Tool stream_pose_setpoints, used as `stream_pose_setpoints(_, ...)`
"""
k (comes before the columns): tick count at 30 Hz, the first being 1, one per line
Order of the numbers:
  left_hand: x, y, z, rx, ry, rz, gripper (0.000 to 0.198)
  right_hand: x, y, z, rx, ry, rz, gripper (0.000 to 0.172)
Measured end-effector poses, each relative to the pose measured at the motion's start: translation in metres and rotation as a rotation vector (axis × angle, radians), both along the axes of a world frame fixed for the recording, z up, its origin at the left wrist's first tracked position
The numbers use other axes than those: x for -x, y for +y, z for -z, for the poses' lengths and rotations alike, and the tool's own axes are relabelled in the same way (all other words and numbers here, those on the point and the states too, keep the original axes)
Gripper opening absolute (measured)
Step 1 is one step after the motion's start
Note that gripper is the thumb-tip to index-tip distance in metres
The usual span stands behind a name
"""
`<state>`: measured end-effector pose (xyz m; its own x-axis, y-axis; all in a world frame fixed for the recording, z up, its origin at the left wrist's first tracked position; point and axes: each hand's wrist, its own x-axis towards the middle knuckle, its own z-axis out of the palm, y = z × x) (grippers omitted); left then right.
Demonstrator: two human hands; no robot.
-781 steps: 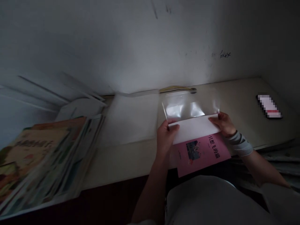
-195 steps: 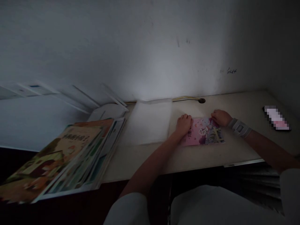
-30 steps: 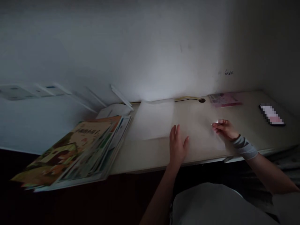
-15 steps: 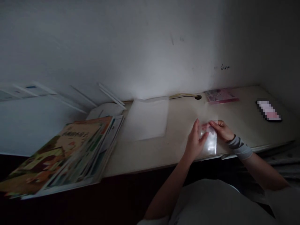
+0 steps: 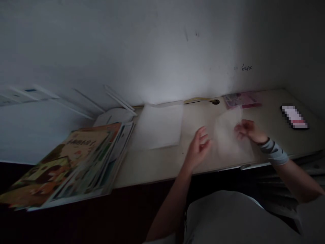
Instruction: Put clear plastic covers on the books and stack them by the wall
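Observation:
A thin clear plastic sheet (image 5: 225, 139), blurred and see-through, spreads over the desk between my two hands. My right hand (image 5: 248, 131), a grey band around its wrist, has its fingers curled in at the sheet's right edge and seems to pinch it, though motion smears the fingertips. My left hand (image 5: 198, 149) is to the left of the sheet, apart from it. Its fingers are loosely bent and spaced, with nothing in them.
White paper-like sheets (image 5: 162, 125) lie left of my hands. Further left is a stack of picture books and magazines (image 5: 73, 162). A pink booklet (image 5: 242, 100) rests by the wall, a phone (image 5: 294, 117) at the right. Yellow cable (image 5: 199, 100) runs to a desk hole.
My left hand has let go of the plastic sheet and moved left. My right hand has moved right and slightly up, and the sheet now looks wider and more spread out.

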<state>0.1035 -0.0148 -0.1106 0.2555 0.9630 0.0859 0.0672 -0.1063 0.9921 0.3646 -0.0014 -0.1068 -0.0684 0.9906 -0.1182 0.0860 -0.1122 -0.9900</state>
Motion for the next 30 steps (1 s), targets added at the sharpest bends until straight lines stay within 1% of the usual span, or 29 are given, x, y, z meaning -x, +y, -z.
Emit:
stream_pose_setpoints(2,-0.028,-0.004,-0.002,0.033,-0.048,0.172,0.071,0.020,-0.002,-0.010,-0.061,-0.031,-0.046,0.037)
stream_pose_setpoints(3,-0.040,-0.003,-0.004,0.051,-0.070,0.211,0.071,0.028,-0.003,-0.015,-0.085,-0.044,-0.076,0.037)
stream_pose_setpoints(4,-0.049,-0.001,-0.005,0.068,-0.091,0.220,0.070,0.036,-0.003,-0.019,-0.106,-0.053,-0.102,0.038)
stream_pose_setpoints(5,-0.056,0.002,-0.006,0.084,-0.113,0.198,0.069,0.041,-0.003,-0.022,-0.118,-0.059,-0.123,0.038)
stream_pose_setpoints(7,-0.061,0.009,-0.007,0.133,-0.169,0.122,0.068,0.046,-0.002,-0.025,-0.118,-0.059,-0.149,0.037)
stream_pose_setpoints(9,-0.055,0.014,-0.008,0.207,-0.239,0.080,0.066,0.045,0.000,-0.026,-0.100,-0.050,-0.150,0.037)
stream_pose_setpoints(11,-0.043,0.018,-0.008,0.263,-0.288,0.078,0.060,0.038,0.002,-0.025,-0.088,-0.024,-0.141,0.038)
stream_pose_setpoints(13,-0.028,0.021,-0.005,0.268,-0.295,0.046,0.055,0.028,0.003,-0.021,-0.079,-0.001,-0.116,0.038)
stream_pose_setpoints(16,0.000,0.025,0.006,0.236,-0.248,-0.086,0.059,0.005,0.003,-0.011,-0.052,-0.017,-0.043,0.037)
stream_pose_setpoints(18,0.020,0.027,0.018,0.224,-0.151,-0.180,0.067,-0.012,0.001,-0.001,-0.012,-0.067,0.016,0.033)
stream_pose_setpoints(19,0.029,0.027,0.024,0.208,-0.065,-0.223,0.071,-0.020,0.000,0.005,0.015,-0.102,0.037,0.031)
stream_pose_setpoints(21,0.043,0.026,0.034,0.136,0.175,-0.287,0.078,-0.032,-0.002,0.016,0.071,-0.200,0.053,0.029)
stream_pose_setpoints(23,0.050,0.023,0.041,0.019,0.419,-0.314,0.083,-0.039,-0.003,0.027,0.105,-0.310,0.038,0.036)
stream_pose_setpoints(26,0.052,0.018,0.043,-0.122,0.657,-0.262,0.079,-0.042,-0.002,0.037,0.100,-0.477,0.024,0.052)
stream_pose_setpoints(28,0.051,0.016,0.039,-0.153,0.762,-0.188,0.075,-0.042,-0.001,0.039,0.084,-0.591,0.024,0.060)
stream_pose_setpoints(30,0.052,0.016,0.032,-0.175,0.865,-0.141,0.073,-0.041,0.000,0.038,0.071,-0.714,0.017,0.065)
